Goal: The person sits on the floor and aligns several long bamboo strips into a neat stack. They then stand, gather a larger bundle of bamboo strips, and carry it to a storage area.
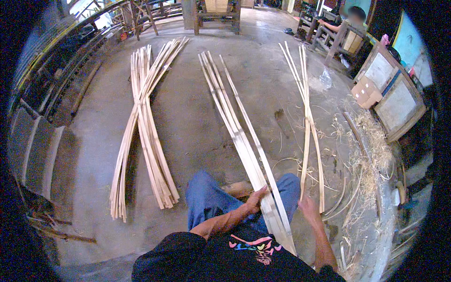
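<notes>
Left hand (254,201): fingers pinching long, flat, pale bamboo strips (246,150).
Right hand (310,210): nearer the slim, crossed tan bamboo strips (307,101), lengthwise ahead; finger closure unclear.

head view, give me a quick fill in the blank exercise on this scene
1. The hand on the middle strips is the person's ____ one.
2. The crossed bundle left of them forms the letter ____.
3. The cardboard box is nearest the picture's ____ edge.
4. The person's trousers are coloured ____.

Missing words: left; X; right; blue
</notes>
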